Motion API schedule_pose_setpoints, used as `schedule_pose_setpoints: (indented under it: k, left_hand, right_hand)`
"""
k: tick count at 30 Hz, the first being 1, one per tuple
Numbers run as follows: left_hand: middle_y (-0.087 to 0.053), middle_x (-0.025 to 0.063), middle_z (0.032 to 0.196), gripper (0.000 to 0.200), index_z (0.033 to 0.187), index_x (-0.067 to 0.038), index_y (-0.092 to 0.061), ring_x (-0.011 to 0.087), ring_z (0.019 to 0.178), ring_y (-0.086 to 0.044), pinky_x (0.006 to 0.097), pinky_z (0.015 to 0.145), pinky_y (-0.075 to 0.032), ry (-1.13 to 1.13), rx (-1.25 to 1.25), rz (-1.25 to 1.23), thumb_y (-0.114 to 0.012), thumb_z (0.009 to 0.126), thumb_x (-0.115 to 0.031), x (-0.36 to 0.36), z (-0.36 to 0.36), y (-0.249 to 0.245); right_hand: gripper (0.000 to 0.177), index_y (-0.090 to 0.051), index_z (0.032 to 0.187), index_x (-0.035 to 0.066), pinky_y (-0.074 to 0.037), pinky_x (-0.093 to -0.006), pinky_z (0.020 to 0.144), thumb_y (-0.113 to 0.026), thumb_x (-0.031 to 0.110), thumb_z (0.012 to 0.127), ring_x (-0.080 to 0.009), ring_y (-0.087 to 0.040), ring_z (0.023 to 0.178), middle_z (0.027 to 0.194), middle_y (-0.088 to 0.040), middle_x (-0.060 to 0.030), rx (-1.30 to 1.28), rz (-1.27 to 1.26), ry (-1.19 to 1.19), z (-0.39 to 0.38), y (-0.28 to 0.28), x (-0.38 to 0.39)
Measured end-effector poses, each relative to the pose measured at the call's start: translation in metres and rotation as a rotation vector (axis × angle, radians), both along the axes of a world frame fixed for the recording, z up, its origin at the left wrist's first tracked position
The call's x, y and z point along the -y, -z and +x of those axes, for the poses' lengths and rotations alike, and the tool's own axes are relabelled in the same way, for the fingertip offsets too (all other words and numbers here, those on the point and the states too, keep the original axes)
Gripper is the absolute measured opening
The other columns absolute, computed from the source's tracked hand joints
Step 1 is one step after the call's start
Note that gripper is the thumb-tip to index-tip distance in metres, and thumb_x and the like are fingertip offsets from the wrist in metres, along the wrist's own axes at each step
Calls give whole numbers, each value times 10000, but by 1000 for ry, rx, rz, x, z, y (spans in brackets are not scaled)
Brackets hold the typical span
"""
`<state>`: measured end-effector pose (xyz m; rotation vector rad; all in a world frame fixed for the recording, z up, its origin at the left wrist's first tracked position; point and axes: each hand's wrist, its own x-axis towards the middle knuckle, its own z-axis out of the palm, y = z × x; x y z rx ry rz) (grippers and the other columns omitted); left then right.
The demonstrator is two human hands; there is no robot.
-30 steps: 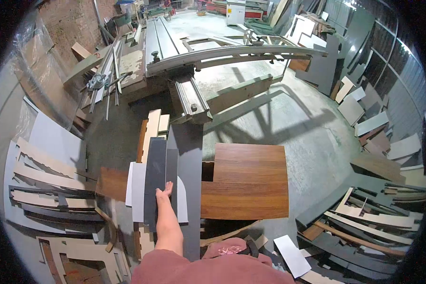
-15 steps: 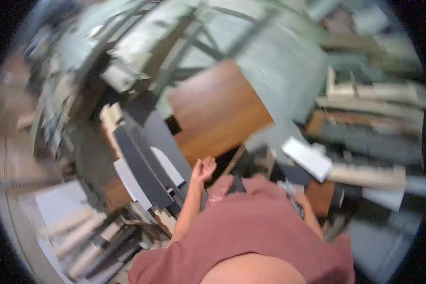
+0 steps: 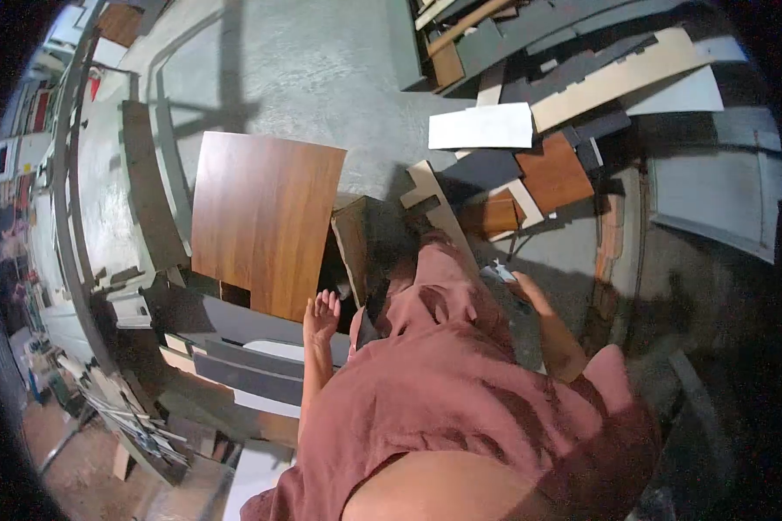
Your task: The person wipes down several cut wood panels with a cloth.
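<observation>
My left hand is open, palm up with fingers apart and slightly bent, and holds nothing. Just beyond it lies a brown wood-grain panel with a notched lower edge; the fingertips are near its lower right corner. At my right side, my right hand is closed around a small silver-grey metal tool, whose kind I cannot tell. Beside the panel stands an open cardboard box, dark inside.
Grey and white boards are stacked at the left. To the right, a white board, a long beige strip and reddish-brown offcuts lie in a pile. A green metal frame stands on the grey floor.
The view has swung round to the right and sharpened, so the brown panel appears farther left. My left hand stays open, and my right hand still has the metal tool.
</observation>
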<state>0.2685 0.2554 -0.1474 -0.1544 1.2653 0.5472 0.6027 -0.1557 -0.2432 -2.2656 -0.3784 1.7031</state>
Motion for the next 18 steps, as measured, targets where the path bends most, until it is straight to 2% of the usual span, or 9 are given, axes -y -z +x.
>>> schedule_pose_setpoints:
  k: [1,3,5,8,10,12,15,17,18]
  left_hand:
    - [-542,87,1029,304,955,-54,-498,262,1021,-480,401,853,-406,56,37,25,-438,848,-332,-6,8,-2]
    - [-543,86,1020,297,952,-59,-499,262,1013,-484,395,854,-406,162,41,57,-433,851,-331,-10,24,-8]
    - [-549,76,955,274,928,-69,-498,253,946,-504,376,833,-412,333,211,141,-417,862,-322,-14,39,-1]
    - [-544,64,896,271,906,-67,-492,239,881,-506,368,799,-418,390,481,81,-407,867,-322,-6,59,4]
    - [-521,49,831,258,867,-69,-480,226,838,-494,358,764,-420,526,45,19,-413,866,-318,5,79,-7]
    - [-501,39,788,240,834,-78,-471,220,827,-494,352,741,-417,568,-16,-36,-415,867,-309,15,81,-2]
    - [-482,26,755,242,808,-86,-462,213,803,-500,340,714,-413,548,200,-78,-403,872,-312,24,58,31]
    - [-500,28,775,282,855,-64,-474,207,759,-521,312,664,-426,1003,-63,115,-405,865,-337,23,57,31]
    - [-509,29,785,306,878,-53,-480,204,737,-532,298,639,-433,1222,-204,212,-407,861,-350,20,66,27]
  right_hand:
    - [348,-513,971,12,-393,-296,674,-528,300,776,-185,-515,757,805,-545,-79,-272,130,541,-10,-4,12]
    - [384,-492,1022,8,-397,-308,722,-531,294,768,-210,-523,830,885,-552,-105,-542,264,1090,-9,1,21]
    - [511,-388,1166,7,-364,-340,843,-519,285,757,-283,-464,1019,1095,-479,-178,190,-21,300,6,-4,12]
    - [603,-275,1247,30,-331,-364,893,-508,276,749,-330,-401,1088,1187,-405,-201,312,-212,426,55,31,18]
    - [628,-223,1286,69,-339,-385,884,-496,255,752,-350,-415,1074,1189,-409,-211,437,-355,547,98,40,11]
    - [598,-212,1296,116,-375,-396,832,-474,215,768,-338,-475,1001,1131,-461,-211,573,-375,607,149,59,5]
    - [500,-304,1264,157,-428,-451,692,-431,97,784,-358,-539,873,1039,-523,-210,610,-272,768,235,75,-19]
    - [478,-347,1242,142,-413,-437,720,-429,80,775,-345,-526,914,1064,-509,-212,904,-62,588,289,167,9]
    - [481,-348,1239,133,-401,-428,752,-446,94,770,-345,-509,946,1077,-500,-212,892,-10,634,310,169,-9]
